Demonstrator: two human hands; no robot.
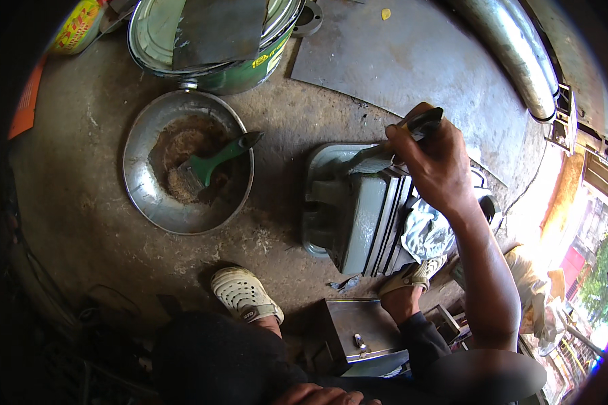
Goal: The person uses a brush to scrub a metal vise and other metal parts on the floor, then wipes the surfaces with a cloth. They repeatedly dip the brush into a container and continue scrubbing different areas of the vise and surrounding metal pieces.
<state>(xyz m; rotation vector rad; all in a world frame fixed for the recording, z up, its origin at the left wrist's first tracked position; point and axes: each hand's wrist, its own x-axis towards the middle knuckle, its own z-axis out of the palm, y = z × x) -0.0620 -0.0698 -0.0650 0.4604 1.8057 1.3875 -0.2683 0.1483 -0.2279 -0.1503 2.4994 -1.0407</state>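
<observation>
My right hand is closed around the handle of a paintbrush. The brush head is at the upper part of a heavy grey metal machine part, which looks like a vise. Its grey surface shines as if wet, and dark parallel bars run along its right side. Crumpled silvery wrapping covers some of that side, below my right wrist. My left hand shows only as fingers at the lower edge, against dark clothing. They lie side by side with no object visible in them; the rest is cut off.
A round metal pan with brown residue holds a second, green-handled brush. Behind it stands a large green bucket with a dark plate on top. A metal sheet, a pipe and a metal box lie around.
</observation>
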